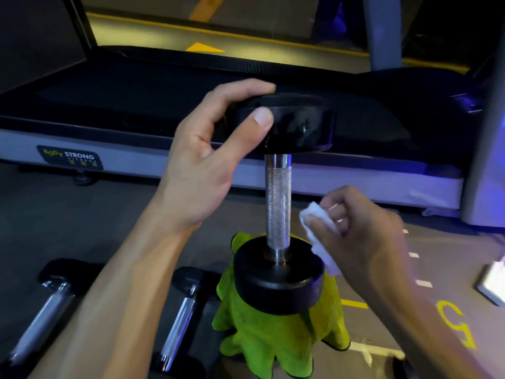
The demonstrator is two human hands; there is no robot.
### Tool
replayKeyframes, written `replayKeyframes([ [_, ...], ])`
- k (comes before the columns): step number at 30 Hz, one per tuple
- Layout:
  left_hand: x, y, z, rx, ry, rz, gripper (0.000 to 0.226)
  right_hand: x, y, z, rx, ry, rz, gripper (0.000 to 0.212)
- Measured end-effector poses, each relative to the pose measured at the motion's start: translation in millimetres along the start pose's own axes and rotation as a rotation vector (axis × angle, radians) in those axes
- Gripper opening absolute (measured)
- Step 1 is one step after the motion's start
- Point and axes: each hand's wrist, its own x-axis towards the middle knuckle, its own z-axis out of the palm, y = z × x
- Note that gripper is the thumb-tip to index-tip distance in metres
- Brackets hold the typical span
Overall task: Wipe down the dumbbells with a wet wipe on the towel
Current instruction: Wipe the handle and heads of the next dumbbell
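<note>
Steadying the upright dumbbell (277, 203) on the green towel (273, 343), left hand (207, 160) grasps its top head while right hand (366, 233) pinches the wet wipe (317, 222) just right of the handle; best wrap it around the knurling.

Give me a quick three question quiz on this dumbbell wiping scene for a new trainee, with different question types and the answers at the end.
1. True or false: the upright dumbbell stands on end on the green towel.
2. Which hand holds the wet wipe? A) left hand B) right hand C) neither
3. Fill in: the left hand grips the dumbbell's ____ head.

Key
1. True.
2. B: the right hand pinches it, close beside the knurled handle.
3. Top. Two more dumbbells lie on the floor to the left.
</note>
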Motion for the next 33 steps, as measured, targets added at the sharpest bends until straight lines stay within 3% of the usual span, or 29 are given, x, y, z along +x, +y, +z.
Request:
replayKeyframes([
  [6,0,0,1,-0.033,-0.014,0.019,0.022,-6,-27,-11,0.007,-0.442,0.115,0.013],
  [8,0,0,3,-0.038,-0.014,0.029,0.021,-5,-34,-25,0.124,-0.575,0.192,0.008],
  [11,0,-1,5,-0.032,-0.014,0.036,0.020,-5,-39,-27,0.420,-0.689,0.336,0.020],
  [17,0,-2,7,0.015,0.004,0.044,0.021,9,-41,-15,1.007,-0.432,0.507,0.033],
  [20,0,-2,6,0.037,0.002,0.057,0.021,-3,-35,-8,0.795,-0.434,0.401,0.037],
  [23,-1,-2,6,0.042,0.002,0.070,0.021,-5,-32,-5,0.635,-0.554,0.355,0.011],
  [24,-1,-2,7,0.041,-0.002,0.071,0.022,1,-31,-5,0.619,-0.524,0.314,0.003],
  [27,0,-1,11,0.023,-0.004,0.056,0.022,18,-41,-2,0.780,-0.248,0.270,0.007],
  [29,1,-3,11,0.013,0.002,0.045,0.022,12,-46,4,0.842,-0.152,0.255,0.006],
  [33,2,-4,7,0.010,0.016,0.030,0.023,-10,-31,8,0.646,-0.373,0.253,0.014],
])
